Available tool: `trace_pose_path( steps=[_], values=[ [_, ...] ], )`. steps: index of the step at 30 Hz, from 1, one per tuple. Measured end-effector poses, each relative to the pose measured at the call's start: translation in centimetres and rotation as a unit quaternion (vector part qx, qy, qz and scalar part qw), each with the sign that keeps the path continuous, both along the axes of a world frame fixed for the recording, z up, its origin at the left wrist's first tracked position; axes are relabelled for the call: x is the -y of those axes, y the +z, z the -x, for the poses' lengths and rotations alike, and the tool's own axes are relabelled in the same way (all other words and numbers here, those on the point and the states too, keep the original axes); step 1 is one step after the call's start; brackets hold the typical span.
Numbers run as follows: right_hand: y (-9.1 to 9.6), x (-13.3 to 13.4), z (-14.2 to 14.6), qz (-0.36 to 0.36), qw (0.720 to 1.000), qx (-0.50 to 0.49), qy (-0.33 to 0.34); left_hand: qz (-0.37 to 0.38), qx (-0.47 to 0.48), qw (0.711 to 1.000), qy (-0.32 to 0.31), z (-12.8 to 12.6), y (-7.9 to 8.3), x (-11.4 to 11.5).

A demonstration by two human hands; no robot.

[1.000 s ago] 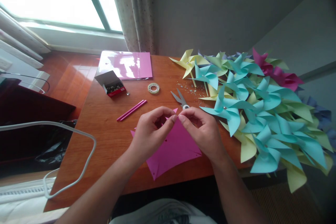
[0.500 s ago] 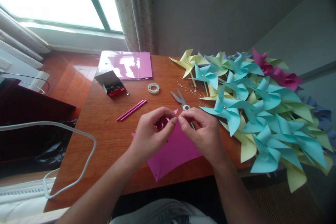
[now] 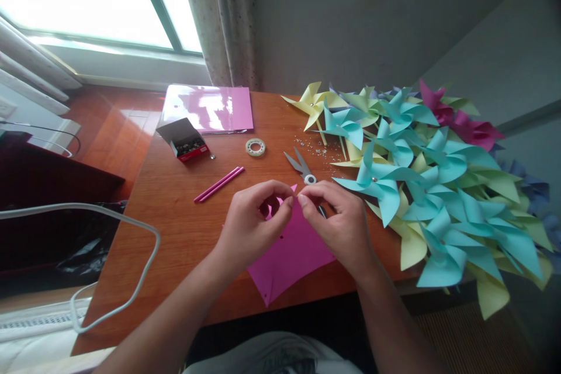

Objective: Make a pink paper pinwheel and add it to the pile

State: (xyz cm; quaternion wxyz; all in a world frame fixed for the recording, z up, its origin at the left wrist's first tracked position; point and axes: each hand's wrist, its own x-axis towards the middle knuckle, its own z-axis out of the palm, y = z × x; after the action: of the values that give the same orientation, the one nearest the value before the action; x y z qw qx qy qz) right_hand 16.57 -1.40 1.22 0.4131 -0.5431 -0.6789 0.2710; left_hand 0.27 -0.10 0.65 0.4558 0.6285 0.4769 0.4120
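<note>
Near the brown wooden table's [image 3: 175, 260] front edge, a squarish magenta paper sheet [image 3: 291, 251] is being pointed corner-first frontward beneath left hand [image 3: 258, 216] and right hand [image 3: 339, 213], fingertips nearly together; whether anything is being gripped cannot be told.

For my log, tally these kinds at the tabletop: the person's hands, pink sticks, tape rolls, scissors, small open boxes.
Left hand and right hand: 2
Pink sticks: 2
Tape roll: 1
Scissors: 1
Small open box: 1
Total: 7
</note>
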Motion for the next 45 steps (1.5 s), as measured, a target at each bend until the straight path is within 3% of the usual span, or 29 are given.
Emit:
trace_pose_path(
  steps=[9, 19, 27, 45],
  values=[
    [0.18, 0.1, 0.0, 0.006, 1.0, -0.004, 0.006, 0.003, 0.002, 1.0, 0.001, 0.15, -0.12, -0.05],
    [-0.11, 0.82, 0.35, -0.133, 0.986, 0.103, 0.022, -0.031, -0.021, 0.999, 0.031, 0.13, -0.52, 0.05],
    [-0.08, 0.52, 0.34, -0.046, 0.998, 0.015, -0.027, 0.014, 0.022, 1.0, 0.006, 0.15, -0.46, -0.06],
    [0.01, 0.74, 0.35, -0.024, 1.0, 0.008, -0.011, -0.013, -0.004, 1.0, 0.021, 0.13, -0.39, -0.02]
  ],
)
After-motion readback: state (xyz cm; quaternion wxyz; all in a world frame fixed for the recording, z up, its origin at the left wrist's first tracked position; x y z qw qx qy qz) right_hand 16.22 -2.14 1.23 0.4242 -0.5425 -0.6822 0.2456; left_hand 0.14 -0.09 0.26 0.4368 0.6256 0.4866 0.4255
